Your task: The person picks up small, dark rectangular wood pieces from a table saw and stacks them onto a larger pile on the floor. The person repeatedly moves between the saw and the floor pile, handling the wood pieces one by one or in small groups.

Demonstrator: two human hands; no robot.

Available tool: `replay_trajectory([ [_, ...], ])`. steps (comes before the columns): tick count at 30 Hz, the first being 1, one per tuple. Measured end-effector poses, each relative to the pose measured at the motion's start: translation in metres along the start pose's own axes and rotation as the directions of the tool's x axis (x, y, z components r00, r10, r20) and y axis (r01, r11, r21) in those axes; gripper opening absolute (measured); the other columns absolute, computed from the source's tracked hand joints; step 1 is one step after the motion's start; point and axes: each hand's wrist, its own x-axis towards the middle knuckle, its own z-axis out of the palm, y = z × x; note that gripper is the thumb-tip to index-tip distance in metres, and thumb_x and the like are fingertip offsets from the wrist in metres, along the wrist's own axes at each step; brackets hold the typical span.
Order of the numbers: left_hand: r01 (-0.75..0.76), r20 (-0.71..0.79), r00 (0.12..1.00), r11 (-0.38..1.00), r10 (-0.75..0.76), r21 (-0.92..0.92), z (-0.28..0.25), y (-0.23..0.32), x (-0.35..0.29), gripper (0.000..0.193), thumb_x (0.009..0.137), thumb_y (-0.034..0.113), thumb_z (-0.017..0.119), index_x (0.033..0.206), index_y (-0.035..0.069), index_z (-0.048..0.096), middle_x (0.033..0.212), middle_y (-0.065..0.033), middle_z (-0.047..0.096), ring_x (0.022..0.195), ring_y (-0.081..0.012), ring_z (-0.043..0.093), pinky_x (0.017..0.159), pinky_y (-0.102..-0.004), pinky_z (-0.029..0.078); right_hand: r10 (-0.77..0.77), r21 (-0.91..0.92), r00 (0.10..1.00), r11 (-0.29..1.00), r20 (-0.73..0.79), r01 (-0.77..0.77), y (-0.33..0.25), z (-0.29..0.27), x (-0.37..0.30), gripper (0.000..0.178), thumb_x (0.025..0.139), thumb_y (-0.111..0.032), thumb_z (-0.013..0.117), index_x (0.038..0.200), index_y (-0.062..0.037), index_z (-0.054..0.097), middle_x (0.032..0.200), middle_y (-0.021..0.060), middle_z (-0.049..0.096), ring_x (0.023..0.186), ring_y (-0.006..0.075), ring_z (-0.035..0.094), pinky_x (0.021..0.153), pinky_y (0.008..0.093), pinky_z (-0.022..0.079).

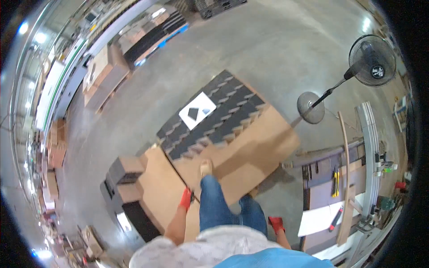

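Note:
My left hand (pixel 186 197), in a red glove, is low in front of me at a long thin dark strip (pixel 178 174). Its fingers look closed round the near end of that strip, which slants away across brown board sheets (pixel 156 172). Down by my right leg hangs my right hand (pixel 276 223), also gloved in red; its fingers seem apart, with nothing seen in them. One of my feet (pixel 206 167) is on the brown board. Beyond it lies a wide stack of dark panels (pixel 237 96), with a white sheet (pixel 205 100) and a small black item (pixel 193 113) on top.
A black pedestal fan (pixel 372 60) stands at the far right. On my right is a bench (pixel 324 196) with panels, a metal rail (pixel 371 152) and yellow-handled tools (pixel 335 182). Stacked boxes (pixel 127 172) stand at left, a pallet load (pixel 105 78) farther off.

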Motion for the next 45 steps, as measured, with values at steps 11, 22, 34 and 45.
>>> replay_trajectory([
  [11, -0.666, 0.359, 0.735, 0.511, 0.576, 0.544, 0.128, 0.112, -0.051, 0.043, 0.099, 0.033, 0.054, 0.128, 0.001, 0.059, 0.129, -0.0190, 0.062, 0.120, -0.0328, 0.058, 0.102, -0.0372, 0.044, -0.160, 0.161, 0.733, 0.924, -0.661, 0.347, 0.033, -0.015, 0.033, 0.026, 0.080, -0.032, 0.067, 0.079, -0.0061, 0.069, 0.061, 0.0119, 0.062, 0.057, 0.0212, 0.059, 0.053, 0.0398, 0.047],
  [22, 0.262, 0.001, 0.927, 0.649, -0.374, 0.714, -0.006, -0.064, -0.139, 0.026, 0.090, 0.040, 0.057, 0.095, 0.016, 0.066, 0.083, -0.0022, 0.064, 0.056, -0.0158, 0.051, 0.052, -0.0374, 0.039, -0.314, -0.495, 0.938, 0.845, -0.150, 0.203, -0.001, -0.012, -0.008, 0.021, 0.080, -0.029, 0.066, 0.072, -0.0108, 0.060, 0.073, 0.0134, 0.067, 0.067, 0.0332, 0.063, 0.057, 0.0491, 0.047],
  [34, -0.533, 0.098, 0.838, 0.767, 0.537, 0.358, -0.002, -0.038, -0.162, 0.050, 0.097, 0.038, 0.055, 0.137, 0.009, 0.055, 0.138, -0.0148, 0.058, 0.128, -0.0294, 0.054, 0.106, -0.0380, 0.043, -0.609, -0.598, 0.793, 0.635, 0.002, 0.490, -0.138, 0.039, 0.008, 0.030, 0.084, -0.031, 0.065, 0.069, -0.0058, 0.059, 0.069, 0.0133, 0.063, 0.064, 0.0292, 0.060, 0.056, 0.0466, 0.045],
  [45, 0.015, -0.693, 0.689, 0.960, -0.213, -0.279, -0.135, -0.434, -0.288, 0.035, 0.083, 0.032, 0.058, 0.098, 0.002, 0.068, 0.090, -0.0165, 0.069, 0.085, -0.0278, 0.067, 0.075, -0.0378, 0.052, -0.894, -0.631, 0.317, 0.051, 0.317, 0.774, -0.200, 0.059, -0.031, 0.037, 0.086, -0.032, 0.064, 0.067, -0.0014, 0.059, 0.063, 0.0137, 0.059, 0.059, 0.0254, 0.056, 0.055, 0.0440, 0.042],
])
